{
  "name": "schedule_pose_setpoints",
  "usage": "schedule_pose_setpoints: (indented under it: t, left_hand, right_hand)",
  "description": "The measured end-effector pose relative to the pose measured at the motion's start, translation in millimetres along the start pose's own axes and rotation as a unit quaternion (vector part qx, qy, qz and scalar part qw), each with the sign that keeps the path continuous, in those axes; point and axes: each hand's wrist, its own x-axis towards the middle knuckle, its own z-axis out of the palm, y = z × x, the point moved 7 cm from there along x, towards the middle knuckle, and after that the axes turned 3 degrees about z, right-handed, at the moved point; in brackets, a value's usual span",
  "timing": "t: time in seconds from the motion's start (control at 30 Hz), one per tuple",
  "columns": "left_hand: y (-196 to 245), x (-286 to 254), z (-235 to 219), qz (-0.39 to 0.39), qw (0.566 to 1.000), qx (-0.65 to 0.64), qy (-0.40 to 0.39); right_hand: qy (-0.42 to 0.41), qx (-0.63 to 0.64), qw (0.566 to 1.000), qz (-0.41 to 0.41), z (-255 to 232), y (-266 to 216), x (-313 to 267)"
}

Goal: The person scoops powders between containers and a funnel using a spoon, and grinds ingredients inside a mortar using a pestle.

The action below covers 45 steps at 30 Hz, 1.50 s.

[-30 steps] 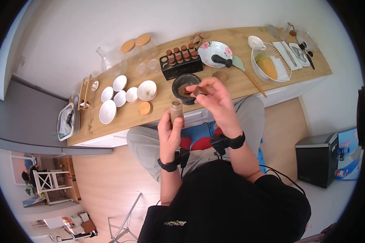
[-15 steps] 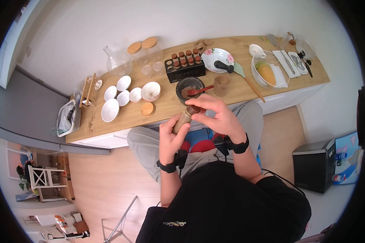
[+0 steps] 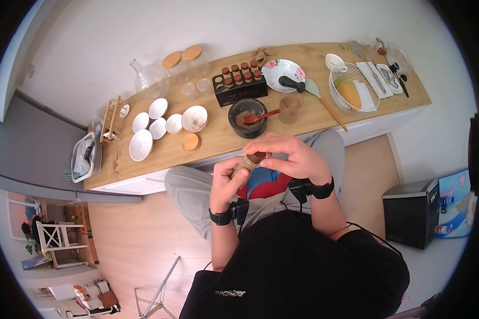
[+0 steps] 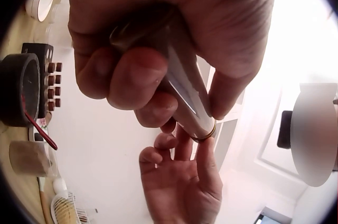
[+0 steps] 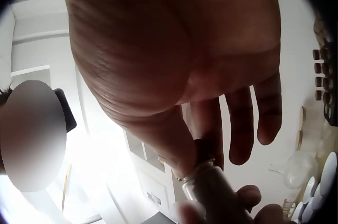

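Observation:
In the head view my left hand grips a small glass vial of light brown powder, tilted over my lap in front of the counter. My right hand pinches the dark brown cap at the vial's mouth between thumb and forefinger. From the left wrist, the vial shows with fingers curled round it and its gold-ringed neck meeting the right fingertips. Beyond the hands stands a black mortar with brown powder inside and a red spoon resting across its rim.
Behind the mortar sits a black rack of capped vials. To its right are a glass of brown powder, a floral bowl with a black pestle, and a spatula. Several white bowls and a wooden lid stand left.
The cap was apart from the open vial in my right fingers a second ago; it then came onto the vial's mouth. Both hands have since shifted slightly right and toward my body.

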Motion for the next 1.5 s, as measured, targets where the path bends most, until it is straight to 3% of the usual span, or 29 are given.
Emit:
schedule_pose_setpoints:
  t: [0.13,0.23,0.3,0.33,0.4,0.53,0.6,0.63,0.7,0.73,0.8,0.83,0.9,1.03,1.1,1.2,1.23,1.3,1.33,1.4,1.5]
  left_hand:
    - [-0.6,-0.1,1.8,0.002,1.0,-0.015,-0.016]
    - [-2.7,2.8,-4.1,-0.011,0.997,0.071,0.034]
    - [12.0,8.5,1.3,0.059,0.973,0.214,0.059]
    - [15.9,9.3,5.5,0.058,0.973,0.214,0.056]
    - [23.1,10.1,12.6,0.056,0.955,0.287,0.051]
    - [17.0,8.4,6.3,0.027,0.957,0.283,0.055]
    - [23.5,8.5,3.6,0.071,0.952,0.29,0.066]
    - [24.7,8.4,2.8,0.071,0.952,0.29,0.066]
    - [25.8,8.9,2.6,0.064,0.953,0.288,0.063]
    - [24.5,9.2,3.0,0.063,0.953,0.288,0.062]
    - [21.6,9.6,4.2,0.066,0.952,0.292,0.059]
    - [21.5,10.0,4.7,0.066,0.952,0.292,0.059]
    - [19.6,10.0,4.8,0.051,0.948,0.307,0.064]
    - [20.9,9.7,3.1,0.051,0.948,0.307,0.068]
    - [18.7,9.1,-0.6,0.045,0.947,0.308,0.072]
    - [16.1,10.2,-0.4,0.039,0.949,0.304,0.07]
    - [14.4,10.5,-0.6,0.039,0.949,0.304,0.07]
    - [11.2,10.8,-1.1,0.042,0.944,0.32,0.073]
    - [11.0,10.6,-1.0,0.041,0.944,0.32,0.073]
    - [9.9,10.7,-0.6,0.033,0.937,0.342,0.067]
    - [13.8,11.0,1.7,0.036,0.939,0.335,0.07]
  right_hand:
    - [-0.009,0.023,1.0,0.008,1.4,-1.0,0.0]
    - [0.047,-0.034,0.997,0.048,-2.5,1.0,0.8]
    - [0.124,-0.111,0.984,0.063,-9.6,4.9,-0.2]
    - [0.127,-0.111,0.984,0.064,-10.1,3.1,0.0]
    - [0.083,-0.214,0.938,0.261,-12.0,23.5,-6.0]
    - [0.041,-0.22,0.938,0.264,-13.8,43.4,-12.0]
    - [0.16,-0.024,0.973,0.167,-22.9,40.8,-13.6]
    - [0.16,-0.024,0.973,0.167,-21.3,40.1,-12.3]
    - [0.16,-0.014,0.987,0.031,-17.5,18.9,-5.7]
    - [0.16,-0.014,0.986,0.031,-18.7,18.2,-6.7]
    - [0.062,0.023,0.987,0.149,-7.2,32.9,-7.5]
    - [0.062,0.024,0.987,0.149,-7.3,27.4,-4.7]
    - [0.049,-0.151,0.928,0.338,-10.3,37.6,-9.4]
    - [0.083,-0.099,0.951,0.281,-13.7,55.0,-13.3]
    - [0.118,-0.015,0.987,0.112,-16.3,32.5,-6.4]
    - [0.107,0.012,0.993,0.047,-8.1,37.1,-6.0]
    - [0.107,0.012,0.993,0.047,-9.0,33.1,-4.8]
    - [0.065,-0.041,0.976,0.204,-7.4,41.4,-6.0]
    - [0.065,-0.04,0.976,0.205,-7.0,38.0,-4.6]
    - [0.067,-0.179,0.939,0.287,-10.4,42.8,-6.6]
    - [0.075,-0.1,0.951,0.282,-12.3,53.0,-11.1]
